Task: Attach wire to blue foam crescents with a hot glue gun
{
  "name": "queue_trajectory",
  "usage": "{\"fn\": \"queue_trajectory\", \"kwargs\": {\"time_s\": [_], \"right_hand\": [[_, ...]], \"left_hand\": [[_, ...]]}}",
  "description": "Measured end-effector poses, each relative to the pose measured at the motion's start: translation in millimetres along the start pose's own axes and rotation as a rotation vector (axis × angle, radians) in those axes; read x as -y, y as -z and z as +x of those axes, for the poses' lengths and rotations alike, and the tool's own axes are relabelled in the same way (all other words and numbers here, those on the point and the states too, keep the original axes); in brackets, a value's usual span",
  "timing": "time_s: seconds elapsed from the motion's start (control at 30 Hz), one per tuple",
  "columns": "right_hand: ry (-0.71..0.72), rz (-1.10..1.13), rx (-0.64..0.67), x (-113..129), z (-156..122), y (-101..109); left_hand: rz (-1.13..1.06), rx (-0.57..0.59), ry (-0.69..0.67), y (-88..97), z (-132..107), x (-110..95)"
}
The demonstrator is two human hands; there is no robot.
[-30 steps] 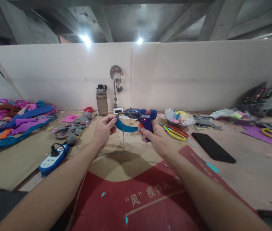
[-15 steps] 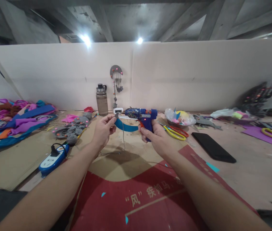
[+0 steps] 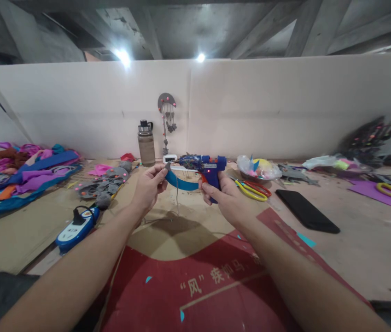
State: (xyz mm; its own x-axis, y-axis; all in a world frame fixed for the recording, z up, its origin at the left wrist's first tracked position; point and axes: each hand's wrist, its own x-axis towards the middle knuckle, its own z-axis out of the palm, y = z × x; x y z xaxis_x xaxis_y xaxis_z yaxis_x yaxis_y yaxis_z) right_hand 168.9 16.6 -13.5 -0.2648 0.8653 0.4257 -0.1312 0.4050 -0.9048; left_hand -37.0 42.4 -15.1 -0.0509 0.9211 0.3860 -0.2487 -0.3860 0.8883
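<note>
My right hand (image 3: 221,191) is wrapped round the handle of a blue glue gun (image 3: 211,173), a small red light showing on its side. The gun lies level, its nozzle pointing left toward my left hand (image 3: 150,186). That hand pinches the end of a curved blue strip (image 3: 183,184), which seems to be felt, with a small grey piece at the fingertips. A thin grey cord (image 3: 177,203) hangs from the strip down to the cardboard. Whether the nozzle touches the grey piece I cannot tell.
A red and brown cardboard sheet (image 3: 167,295) lies under my arms. Left are a power strip (image 3: 74,230), grey felt pieces (image 3: 107,184) and coloured cloth (image 3: 39,170). A bottle (image 3: 146,147) stands behind. Right lie yellow-handled scissors (image 3: 253,192) and a black phone (image 3: 306,211).
</note>
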Motion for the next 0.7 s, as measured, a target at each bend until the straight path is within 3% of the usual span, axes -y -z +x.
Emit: {"fn": "queue_trajectory", "kwargs": {"time_s": [0.7], "right_hand": [[0.034, -0.073, -0.011, -2.2, -1.3, 0.5]], "left_hand": [[0.275, -0.123, -0.13, -4.0, -5.1, -5.4]]}}
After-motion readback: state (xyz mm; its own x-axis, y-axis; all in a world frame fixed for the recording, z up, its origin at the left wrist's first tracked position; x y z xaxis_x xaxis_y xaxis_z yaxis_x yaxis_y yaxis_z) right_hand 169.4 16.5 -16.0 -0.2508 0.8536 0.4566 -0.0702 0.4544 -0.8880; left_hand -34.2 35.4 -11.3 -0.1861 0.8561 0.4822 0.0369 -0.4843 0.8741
